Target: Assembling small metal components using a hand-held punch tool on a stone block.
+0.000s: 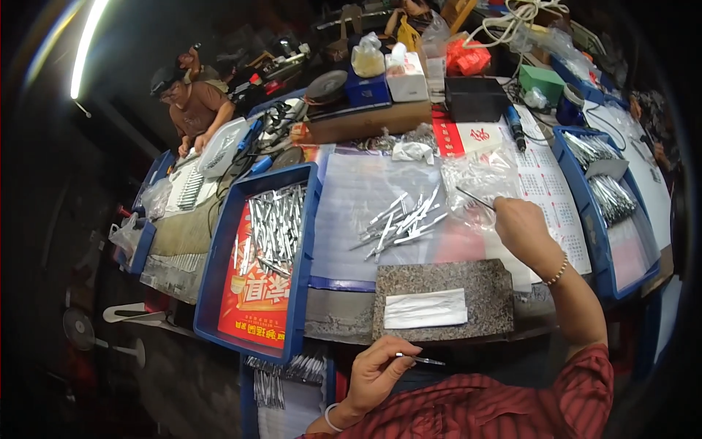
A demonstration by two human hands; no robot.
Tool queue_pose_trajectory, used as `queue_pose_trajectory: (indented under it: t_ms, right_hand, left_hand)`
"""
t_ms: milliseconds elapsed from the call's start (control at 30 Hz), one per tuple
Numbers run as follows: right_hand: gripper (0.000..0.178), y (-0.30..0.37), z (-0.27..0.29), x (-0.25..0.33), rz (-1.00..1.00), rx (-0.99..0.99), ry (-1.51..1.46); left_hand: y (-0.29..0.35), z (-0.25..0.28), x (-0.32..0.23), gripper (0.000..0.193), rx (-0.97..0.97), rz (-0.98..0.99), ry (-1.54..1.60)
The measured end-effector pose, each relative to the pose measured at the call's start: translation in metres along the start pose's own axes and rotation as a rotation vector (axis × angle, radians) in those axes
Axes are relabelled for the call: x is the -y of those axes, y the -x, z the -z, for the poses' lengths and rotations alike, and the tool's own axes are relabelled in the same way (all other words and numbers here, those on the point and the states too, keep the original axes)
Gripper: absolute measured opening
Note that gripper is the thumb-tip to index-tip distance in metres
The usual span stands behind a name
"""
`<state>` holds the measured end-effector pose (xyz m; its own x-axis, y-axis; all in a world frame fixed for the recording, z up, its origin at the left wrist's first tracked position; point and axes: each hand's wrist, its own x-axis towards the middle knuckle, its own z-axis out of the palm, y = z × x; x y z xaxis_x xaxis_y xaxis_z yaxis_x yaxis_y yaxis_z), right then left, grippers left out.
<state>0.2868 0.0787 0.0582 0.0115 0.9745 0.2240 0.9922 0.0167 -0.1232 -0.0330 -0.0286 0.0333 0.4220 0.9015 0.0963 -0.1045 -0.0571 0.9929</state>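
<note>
Nearest of all, the left hand (379,372) is just off the worktop's near edge, thumb and fingers clamped on a slim metal piece (424,360), its thin end pointing right. Below, to the left, a lower blue bin (248,417) holds more slim pieces. Up onto the worktop (335,316): at the near edge sits a speckled stone slab (486,293), a folded white cloth or paper (425,309) lying flat on it. Left of that, a blue tray (202,304) reaches the near edge, metal pieces heaped toward its far end. Now the right hand (525,230), out beyond the slab, its fingers closed on a thin dark rod (475,197) that slants over a clear plastic bag (468,164); whether they touch, I can't tell. Mid-worktop, a loose pile of metal pieces (402,225) on plastic sheeting. Toward the right edge, another blue tray (585,208) with bundled pieces. Across the far edge, a black box (475,99); at the far left corner, a co-worker (196,108), head bent.
</note>
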Motion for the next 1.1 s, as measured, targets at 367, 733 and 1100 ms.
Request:
queue_pose_trajectory:
  t_ms: [367, 733, 1100]
  right_hand:
    - [0.033, 0.128, 0.027, 0.065, 0.264, 0.093, -1.005]
    - [0.033, 0.145, 0.005, 0.085, 0.34, -0.013, -0.993]
    - [0.035, 0.143, 0.0, 0.095, 0.397, -0.116, -0.957]
  left_hand:
    - [-0.023, -0.019, 0.024, 0.025, -0.059, 0.247, 0.486]
    - [-0.017, -0.031, 0.023, 0.027, -0.069, 0.227, 0.547]
    - [-0.016, -0.029, 0.02, 0.025, -0.082, 0.178, 0.529]
